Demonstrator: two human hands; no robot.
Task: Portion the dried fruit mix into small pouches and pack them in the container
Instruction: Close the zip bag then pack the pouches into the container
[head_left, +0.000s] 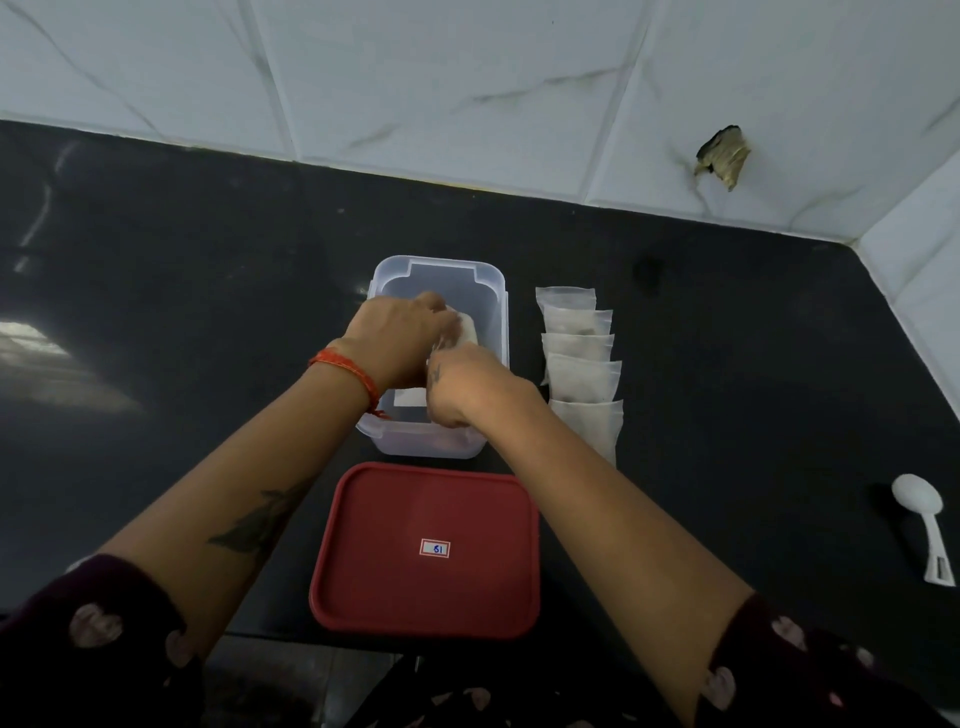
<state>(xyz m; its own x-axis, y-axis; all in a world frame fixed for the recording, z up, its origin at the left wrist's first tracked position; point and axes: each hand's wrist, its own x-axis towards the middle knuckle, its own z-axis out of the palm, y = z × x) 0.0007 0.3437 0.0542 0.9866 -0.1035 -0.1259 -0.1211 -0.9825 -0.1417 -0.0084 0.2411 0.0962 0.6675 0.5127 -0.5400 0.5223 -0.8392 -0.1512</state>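
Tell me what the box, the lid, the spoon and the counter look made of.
Box: clear plastic, slightly frosted; the dark counter shows through its walls.
Lid: red plastic, smooth and matte, with a moulded rim.
Spoon: white, probably plastic; uniform colour, no metallic shine.
Counter: black polished stone, likely granite; it mirrors light patches.

Clear container (492, 291) holds one pouch (467, 328); five pouches (581, 364) lie beside it.

Red lid (426, 551), black counter (208, 260), seemingly whitish pouches (582, 364), white-marbled wall tiles (441, 88).

pouch (464, 328) mostly hidden by both hands, fingertips unseen, container (488, 280) contents unclear
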